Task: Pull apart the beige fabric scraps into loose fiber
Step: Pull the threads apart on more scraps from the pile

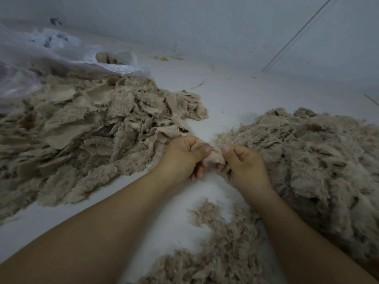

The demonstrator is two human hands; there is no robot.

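Both grips clamp one small beige fabric scrap [213, 156]: left hand [182, 156] and right hand [244, 162] pinching opposite edges.

Left of the grips lies the large heap of untorn beige scraps [92, 124], right the fluffy loose-fiber pile [307, 156]; pinching so near the edges may let the scrap slip free instead of shredding.

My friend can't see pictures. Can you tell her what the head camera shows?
Two hands, left hand and right hand, pinch one beige fabric scrap between them over a white floor. A pile of flat scraps lies left, fluffier fiber right, a plastic bag behind.
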